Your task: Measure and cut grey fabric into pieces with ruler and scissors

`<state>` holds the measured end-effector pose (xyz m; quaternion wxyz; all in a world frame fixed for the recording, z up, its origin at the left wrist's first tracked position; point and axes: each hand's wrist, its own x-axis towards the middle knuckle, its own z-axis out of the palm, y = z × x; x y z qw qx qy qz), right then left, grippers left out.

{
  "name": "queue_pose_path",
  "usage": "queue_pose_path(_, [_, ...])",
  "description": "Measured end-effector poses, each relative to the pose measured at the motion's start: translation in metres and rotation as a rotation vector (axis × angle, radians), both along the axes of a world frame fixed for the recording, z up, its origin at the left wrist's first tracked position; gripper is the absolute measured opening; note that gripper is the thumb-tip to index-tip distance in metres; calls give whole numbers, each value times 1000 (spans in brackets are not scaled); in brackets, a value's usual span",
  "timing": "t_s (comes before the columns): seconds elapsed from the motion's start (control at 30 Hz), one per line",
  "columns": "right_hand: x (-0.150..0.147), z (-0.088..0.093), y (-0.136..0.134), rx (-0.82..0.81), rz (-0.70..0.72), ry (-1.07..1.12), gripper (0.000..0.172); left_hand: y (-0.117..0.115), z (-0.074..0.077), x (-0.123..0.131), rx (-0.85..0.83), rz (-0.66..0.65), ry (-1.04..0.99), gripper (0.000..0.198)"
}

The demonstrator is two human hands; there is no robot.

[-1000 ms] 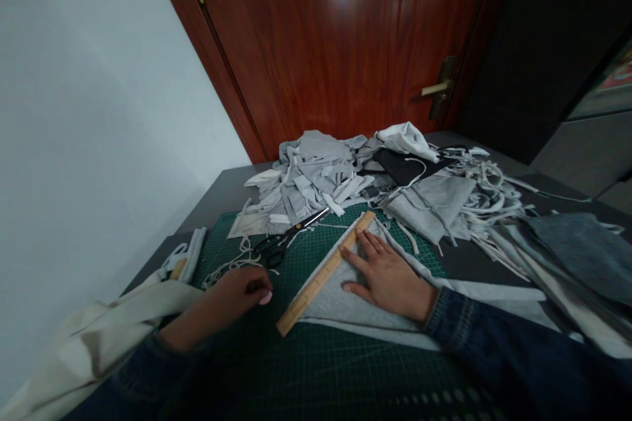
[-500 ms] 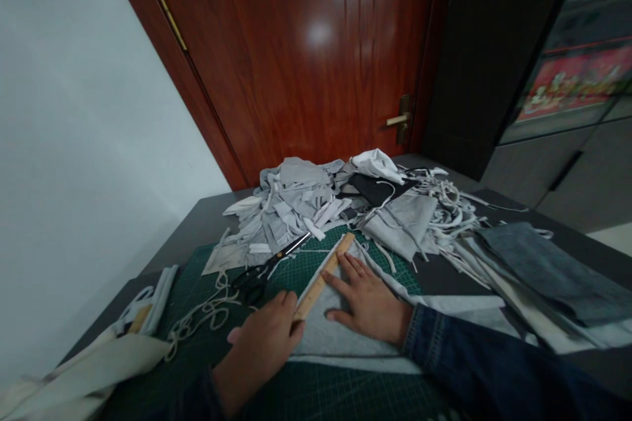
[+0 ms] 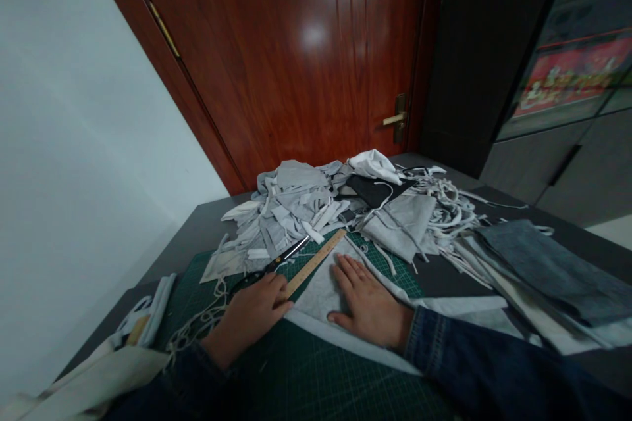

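Observation:
My left hand closes over the lower end of a wooden ruler, hiding that end. The ruler lies slanted across a pale grey fabric piece. My right hand presses flat on this fabric beside the ruler, its fingers spread and holding nothing. Black-handled scissors lie just beyond my left hand, with their steel blades pointing up and to the right. My left hand partly hides their handles. Both hands rest over a green cutting mat.
A heap of grey and white fabric scraps sits behind the mat, with tangled white cords to its right. Dark grey fabric is stacked at right. Loose cord and cream cloth lie at left. A wall and wooden door border the table.
My left hand has moved right from the mat onto the ruler's lower end. The ruler's lower end is now covered. My right hand stays on the fabric, and the view has turned slightly.

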<state>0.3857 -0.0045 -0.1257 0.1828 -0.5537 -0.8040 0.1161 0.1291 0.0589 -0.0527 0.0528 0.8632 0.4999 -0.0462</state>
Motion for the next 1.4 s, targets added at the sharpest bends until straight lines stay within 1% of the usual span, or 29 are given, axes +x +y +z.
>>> queue_pose_path(0.07, [2, 2, 0, 23, 22, 2, 90, 2, -4, 1, 32, -4, 44, 12])
queue_pose_path(0.13, [3, 6, 0, 67, 98, 10, 78, 7, -6, 0, 81, 3, 58, 10])
queue_pose_path(0.23, [3, 9, 0, 104, 322, 64, 57, 20, -7, -7, 156, 12, 30, 14])
queue_pose_path(0.3, [2, 9, -1, 64, 435, 106, 54, 31, -3, -14, 201, 21, 3, 19])
queue_pose_path(0.37, [1, 8, -1, 3, 467, 122, 56, 46, 2, -23, 248, 42, -23, 24])
queue_pose_path(0.43, [1, 8, -2, -39, 461, 121, 57, 62, 7, -32, 289, 79, -41, 29])
queue_pose_path(0.5, [1, 8, -2, -53, 460, 118, 57, 76, 12, -43, 312, 125, -51, 29])
queue_pose_path(0.57, [1, 9, -3, -57, 457, 113, 56, 85, 15, -52, 333, 169, -64, 25])
queue_pose_path(0.6, [1, 9, -3, -60, 457, 108, 55, 86, 16, -56, 339, 183, -71, 25])
queue_pose_path(0.67, [1, 12, -5, -71, 461, 97, 52, 81, 16, -62, 306, 179, -76, 22])
queue_pose_path(0.77, [-1, 16, -9, -87, 480, 87, 45, 61, 11, -69, 148, 122, -51, 16])
queue_pose_path(0.83, [-3, 18, -11, -92, 484, 73, 42, 46, 6, -70, 70, 86, -35, 24])
queue_pose_path(0.9, [-5, 20, -14, -103, 476, 47, 42, 36, 2, -69, 52, 69, -25, 31])
queue_pose_path(0.97, [-7, 20, -14, -123, 466, 22, 45, 31, 0, -65, 54, 60, -10, 35])
queue_pose_path(1.07, [-13, 18, -13, -108, 494, 26, 51, 32, 0, -57, 43, 50, 15, 44])
queue_pose_path(1.17, [-25, 10, -11, -12, 621, 92, 51, 38, 2, -54, 18, 48, 20, 60])
queue_pose_path(1.23, [-34, 3, -10, 31, 688, 180, 50, 42, 3, -53, -5, 49, 11, 71])
queue_pose_path(1.3, [-40, -4, -9, 34, 656, 264, 52, 46, 5, -55, -44, 45, -3, 78])
queue_pose_path(1.4, [-39, -12, -5, -24, 640, 329, 57, 49, 7, -60, -118, 45, -25, 82])
